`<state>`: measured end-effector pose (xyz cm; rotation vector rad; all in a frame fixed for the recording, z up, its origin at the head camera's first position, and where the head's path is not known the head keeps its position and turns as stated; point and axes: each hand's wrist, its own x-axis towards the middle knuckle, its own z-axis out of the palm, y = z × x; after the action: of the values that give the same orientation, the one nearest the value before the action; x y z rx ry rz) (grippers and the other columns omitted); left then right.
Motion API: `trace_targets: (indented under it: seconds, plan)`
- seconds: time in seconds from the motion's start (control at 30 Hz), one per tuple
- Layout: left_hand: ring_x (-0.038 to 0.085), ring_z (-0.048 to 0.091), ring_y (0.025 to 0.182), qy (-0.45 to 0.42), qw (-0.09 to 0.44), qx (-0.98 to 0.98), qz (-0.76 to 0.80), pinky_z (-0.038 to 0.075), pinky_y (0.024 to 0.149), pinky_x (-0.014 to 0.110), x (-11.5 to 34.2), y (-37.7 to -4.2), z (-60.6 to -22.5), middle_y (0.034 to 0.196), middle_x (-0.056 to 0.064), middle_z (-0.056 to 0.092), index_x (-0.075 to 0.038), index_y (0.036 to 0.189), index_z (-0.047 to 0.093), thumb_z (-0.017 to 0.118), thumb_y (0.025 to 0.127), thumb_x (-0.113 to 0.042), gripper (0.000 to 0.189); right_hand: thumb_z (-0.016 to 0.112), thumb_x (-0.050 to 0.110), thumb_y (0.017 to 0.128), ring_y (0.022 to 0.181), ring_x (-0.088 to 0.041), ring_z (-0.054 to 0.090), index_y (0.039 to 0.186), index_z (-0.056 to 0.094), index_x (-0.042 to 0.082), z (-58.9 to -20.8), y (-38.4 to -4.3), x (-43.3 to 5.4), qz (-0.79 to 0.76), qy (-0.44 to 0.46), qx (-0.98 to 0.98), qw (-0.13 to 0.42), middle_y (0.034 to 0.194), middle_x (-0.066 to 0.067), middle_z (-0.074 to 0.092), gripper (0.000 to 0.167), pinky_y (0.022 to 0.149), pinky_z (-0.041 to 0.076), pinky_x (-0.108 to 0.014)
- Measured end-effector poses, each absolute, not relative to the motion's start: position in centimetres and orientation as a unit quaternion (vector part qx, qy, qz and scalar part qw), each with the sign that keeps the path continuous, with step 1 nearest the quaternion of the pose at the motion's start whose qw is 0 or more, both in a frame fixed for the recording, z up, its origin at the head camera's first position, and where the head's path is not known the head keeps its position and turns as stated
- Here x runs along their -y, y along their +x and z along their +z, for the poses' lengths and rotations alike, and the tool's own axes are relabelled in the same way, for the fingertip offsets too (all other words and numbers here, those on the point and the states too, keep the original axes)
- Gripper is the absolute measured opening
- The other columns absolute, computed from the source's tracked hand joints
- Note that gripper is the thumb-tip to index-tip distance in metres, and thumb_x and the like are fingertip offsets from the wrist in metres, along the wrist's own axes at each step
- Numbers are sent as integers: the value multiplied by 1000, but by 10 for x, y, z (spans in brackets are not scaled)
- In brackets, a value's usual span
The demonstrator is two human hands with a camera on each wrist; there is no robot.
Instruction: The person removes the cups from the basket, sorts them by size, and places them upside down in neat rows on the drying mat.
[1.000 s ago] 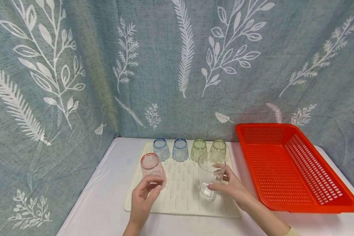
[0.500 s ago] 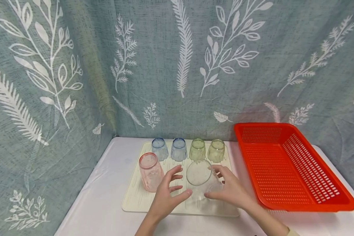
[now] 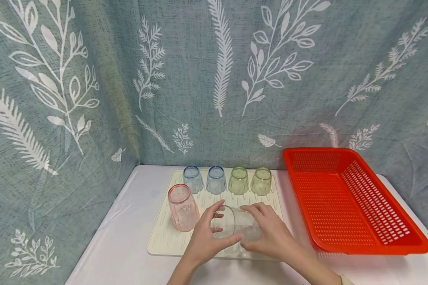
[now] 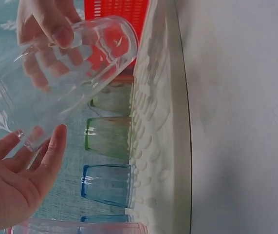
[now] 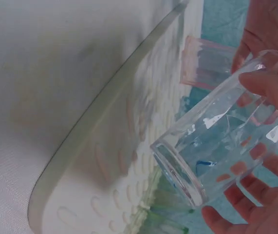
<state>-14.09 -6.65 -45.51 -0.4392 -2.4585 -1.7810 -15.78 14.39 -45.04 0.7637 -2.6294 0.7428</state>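
Observation:
A clear tall drinking glass [image 3: 241, 222] lies on its side in midair above the cream mat [image 3: 164, 239], its mouth toward the left. My right hand [image 3: 276, 235] grips it near the base end, thumb on the near side and fingers on the far side. At the mouth end, my left hand [image 3: 203, 240] curves around the rim with its fingertips against the glass. The right wrist view shows the thick base [image 5: 180, 170] pointing away from the right palm. Left of the hands, a tall pink glass [image 3: 183, 211] with a red rim stands upside down on the mat.
Two blue glasses [image 3: 216, 181] and two green glasses [image 3: 238, 181] stand upside down in a row along the mat's back. To the right, a red plastic basket [image 3: 371, 248] sits on the white table [image 3: 125, 237]. A patterned curtain [image 3: 199, 79] hangs behind.
The clear glass has tipped from upright onto its side and moved left in my right hand. My left hand has left the pink glass and moved right to the clear glass's rim.

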Motion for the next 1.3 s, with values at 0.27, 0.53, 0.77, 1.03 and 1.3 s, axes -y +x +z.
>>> trace_targets:
  seconds: [0.27,0.53,0.77,1.03,1.3]
  plan:
    - [29,53,115,-130,42,783,-607,56,80,33,67,-142,-457,127,5,57,-24,136,52,85,76,-29,69,92,41,55,105,-14,52,133,56,20,-453,-157,-143,259,261,916,160,116,3,57,90,78,50,-37]
    - [27,56,113,-94,35,729,-677,49,92,43,70,-144,-459,126,10,59,-14,133,55,80,80,-17,59,93,36,59,110,-16,53,135,52,23,-450,-158,-152,391,227,884,114,120,4,58,87,89,49,-43]
    - [25,53,116,-65,16,671,-739,44,98,40,73,-145,-461,132,17,53,-5,140,46,71,87,-14,59,84,19,75,121,-29,45,140,46,20,-449,-162,-164,582,146,799,42,136,-4,49,76,98,37,-56]
    - [18,53,115,-55,8,611,-790,47,87,32,74,-145,-461,141,22,44,3,145,35,61,90,-16,63,66,4,86,134,-30,34,148,32,5,-447,-161,-164,748,88,651,-97,148,-17,34,71,107,38,-40]
    - [16,56,112,-65,-4,570,-819,52,86,28,75,-143,-459,140,22,44,7,146,29,55,92,-12,63,58,2,91,108,-15,60,143,36,1,-454,-159,-160,816,90,543,-178,125,-4,56,56,99,47,-35]
